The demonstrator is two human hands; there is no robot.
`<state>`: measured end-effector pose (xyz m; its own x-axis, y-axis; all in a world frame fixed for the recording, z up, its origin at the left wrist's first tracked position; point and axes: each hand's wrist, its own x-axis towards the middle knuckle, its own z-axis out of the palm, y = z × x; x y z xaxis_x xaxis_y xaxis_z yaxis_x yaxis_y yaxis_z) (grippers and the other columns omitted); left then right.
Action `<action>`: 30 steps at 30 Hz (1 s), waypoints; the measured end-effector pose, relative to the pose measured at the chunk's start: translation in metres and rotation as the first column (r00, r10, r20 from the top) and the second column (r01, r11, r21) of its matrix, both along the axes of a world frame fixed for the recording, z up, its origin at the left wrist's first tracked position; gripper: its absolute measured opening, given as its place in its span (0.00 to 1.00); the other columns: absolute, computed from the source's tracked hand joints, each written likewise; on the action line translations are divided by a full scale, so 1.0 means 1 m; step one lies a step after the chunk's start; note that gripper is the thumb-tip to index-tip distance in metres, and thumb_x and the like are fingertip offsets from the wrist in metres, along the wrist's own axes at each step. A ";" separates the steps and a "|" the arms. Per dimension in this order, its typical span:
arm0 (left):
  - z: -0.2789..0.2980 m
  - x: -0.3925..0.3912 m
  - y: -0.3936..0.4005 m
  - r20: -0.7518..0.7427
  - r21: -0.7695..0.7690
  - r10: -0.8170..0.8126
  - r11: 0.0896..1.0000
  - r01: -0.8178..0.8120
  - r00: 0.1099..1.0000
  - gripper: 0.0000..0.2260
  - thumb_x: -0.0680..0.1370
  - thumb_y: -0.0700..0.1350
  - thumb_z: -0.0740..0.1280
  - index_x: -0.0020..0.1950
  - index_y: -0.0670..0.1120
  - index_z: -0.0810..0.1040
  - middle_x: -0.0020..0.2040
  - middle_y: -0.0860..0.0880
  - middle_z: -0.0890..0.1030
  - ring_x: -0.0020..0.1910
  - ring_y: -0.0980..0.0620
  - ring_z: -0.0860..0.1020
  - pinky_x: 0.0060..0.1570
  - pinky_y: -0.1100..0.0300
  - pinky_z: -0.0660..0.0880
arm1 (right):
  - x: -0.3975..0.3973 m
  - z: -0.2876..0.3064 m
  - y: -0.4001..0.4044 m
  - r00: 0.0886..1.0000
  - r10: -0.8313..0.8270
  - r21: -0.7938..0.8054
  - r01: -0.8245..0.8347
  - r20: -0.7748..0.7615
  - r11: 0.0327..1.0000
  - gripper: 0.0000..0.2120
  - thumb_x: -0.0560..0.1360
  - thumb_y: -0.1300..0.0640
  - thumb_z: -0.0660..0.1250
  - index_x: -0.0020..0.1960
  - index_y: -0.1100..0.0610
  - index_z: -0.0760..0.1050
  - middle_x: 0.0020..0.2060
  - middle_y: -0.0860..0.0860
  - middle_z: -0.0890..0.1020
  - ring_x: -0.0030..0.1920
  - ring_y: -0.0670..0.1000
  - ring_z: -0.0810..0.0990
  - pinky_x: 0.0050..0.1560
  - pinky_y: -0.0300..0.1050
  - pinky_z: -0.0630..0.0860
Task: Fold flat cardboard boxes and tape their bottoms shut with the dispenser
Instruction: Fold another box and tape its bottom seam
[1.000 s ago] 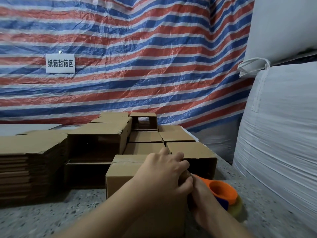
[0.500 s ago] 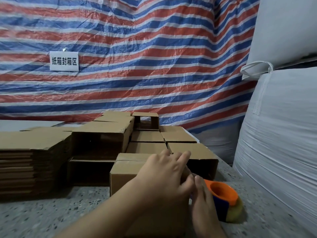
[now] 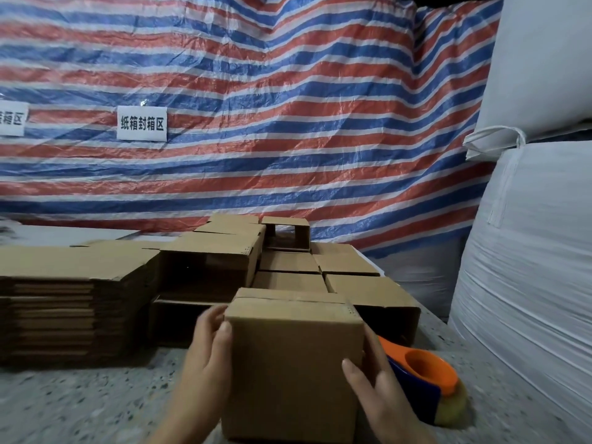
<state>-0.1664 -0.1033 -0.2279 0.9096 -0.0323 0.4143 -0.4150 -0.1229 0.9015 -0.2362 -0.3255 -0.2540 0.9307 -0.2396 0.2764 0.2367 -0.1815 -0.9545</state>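
Fingers (image 3: pixel 214 315) of left hand (image 3: pixel 205 363): curled round the left edge of the box (image 3: pixel 294 363), thumb flat on its near face. Box itself: upright on the table (image 3: pixel 80 405), nearest the camera, just in front of the folded boxes (image 3: pixel 352 270), closed flaps on top with a seam line across. Right hand (image 3: pixel 378 389): gripping the opposite edge, thumb on the near face, remaining fingers hidden behind the side. Dispenser (image 3: pixel 426 370): lying on the table just right of that hand, held by nothing.

Probably a lift or turn of the finished box. Squeeze evenly from both sides, low enough not to bow the walls. Check the seam for loose tape before letting go. Carry it towards the folded boxes, clear of the flat stack (image 3: pixel 64 299) at far left, without knocking the dispenser on the right.

Against a second ago: left hand no longer lying over the box top but down at the side; top now in plain view; right hand up from beside the dispenser and onto the box.
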 end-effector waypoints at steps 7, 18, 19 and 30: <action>0.032 0.016 0.017 -0.227 -0.073 -0.187 0.982 0.175 0.956 0.08 0.83 0.48 0.60 0.55 0.60 0.77 0.52 0.57 0.80 0.52 0.56 0.78 0.47 0.56 0.73 | 0.011 0.062 0.000 0.926 -0.197 0.150 0.255 -0.322 0.955 0.29 0.73 0.27 0.55 0.57 0.48 0.77 0.54 0.52 0.84 0.56 0.55 0.81 0.59 0.54 0.77; -0.011 0.000 0.028 -0.607 -0.141 -0.210 0.978 0.156 0.767 0.26 0.83 0.60 0.55 0.74 0.45 0.69 0.72 0.43 0.71 0.67 0.43 0.70 0.65 0.47 0.66 | -0.047 0.016 0.018 0.958 -0.074 0.220 0.138 -0.277 0.966 0.22 0.83 0.55 0.64 0.73 0.64 0.69 0.70 0.64 0.71 0.71 0.63 0.68 0.73 0.52 0.60; -0.020 -0.007 0.029 -0.539 -0.149 -0.204 0.978 0.147 0.817 0.26 0.83 0.60 0.54 0.74 0.46 0.69 0.73 0.44 0.70 0.71 0.43 0.68 0.70 0.47 0.63 | -0.047 0.014 0.017 0.963 -0.068 0.205 0.124 -0.262 0.971 0.22 0.83 0.55 0.62 0.74 0.64 0.68 0.68 0.65 0.73 0.69 0.63 0.70 0.72 0.52 0.62; 0.121 0.014 -0.027 0.050 0.082 -0.070 0.994 0.066 0.996 0.09 0.81 0.56 0.57 0.55 0.56 0.74 0.49 0.58 0.77 0.50 0.56 0.76 0.50 0.56 0.74 | 0.024 0.137 0.002 0.977 -0.204 0.219 0.185 0.067 0.958 0.18 0.78 0.39 0.60 0.56 0.48 0.82 0.44 0.49 0.87 0.44 0.48 0.87 0.37 0.44 0.82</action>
